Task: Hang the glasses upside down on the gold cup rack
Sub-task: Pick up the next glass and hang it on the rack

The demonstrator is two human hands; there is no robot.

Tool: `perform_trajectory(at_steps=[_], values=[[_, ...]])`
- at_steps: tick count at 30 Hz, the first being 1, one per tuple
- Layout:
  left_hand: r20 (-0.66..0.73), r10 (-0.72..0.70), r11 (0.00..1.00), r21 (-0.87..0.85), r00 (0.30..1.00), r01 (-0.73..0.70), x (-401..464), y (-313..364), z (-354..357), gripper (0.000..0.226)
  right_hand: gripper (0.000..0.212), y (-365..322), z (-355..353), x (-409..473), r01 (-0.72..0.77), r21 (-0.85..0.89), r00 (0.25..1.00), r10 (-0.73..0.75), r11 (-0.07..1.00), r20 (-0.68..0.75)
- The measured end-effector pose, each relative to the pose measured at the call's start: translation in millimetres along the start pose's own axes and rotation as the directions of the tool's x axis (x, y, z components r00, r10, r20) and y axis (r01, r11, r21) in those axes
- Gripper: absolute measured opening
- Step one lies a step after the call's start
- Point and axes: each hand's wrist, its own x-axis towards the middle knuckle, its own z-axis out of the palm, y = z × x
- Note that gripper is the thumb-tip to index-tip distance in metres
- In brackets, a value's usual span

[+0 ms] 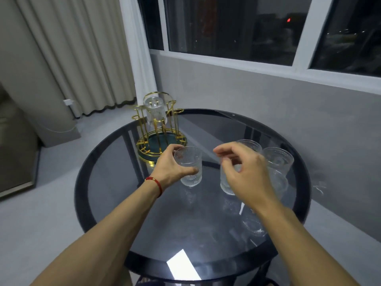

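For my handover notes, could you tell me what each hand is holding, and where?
The left hand grips an upright glass around its side wall. The right hand holds nothing.

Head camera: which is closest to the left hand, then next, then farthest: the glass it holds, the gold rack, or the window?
1. The glass, gripped in the left hand itself.
2. The gold rack, just behind the hand on the table's far left side.
3. The window, up on the wall beyond the table.
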Motion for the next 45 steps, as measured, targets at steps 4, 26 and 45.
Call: perform_trajectory(at_steps=[4, 26, 45], values=[[-0.208, -0.040, 0.985, -0.171, 0.977, 0.004, -17, -10, -29, 0.083, 0.017, -17, 35, -14, -0.156, 0.091, 0.970, 0.135, 0.984, 0.203], [-0.099, 0.114, 0.884, 0.465, 0.989, -0.056, 2, -89, -23, 0.068, 0.057, -89, 114, 147, -0.073, 0.053, 0.995, 0.069, 0.996, 0.071], [-0.144, 0.176, 0.843, 0.532, 0.974, -0.074, 5, -91, -16, 0.069, 0.064, -71, 259, 259, 0.087, -0.361, 0.936, 0.048, 0.928, 0.349]])
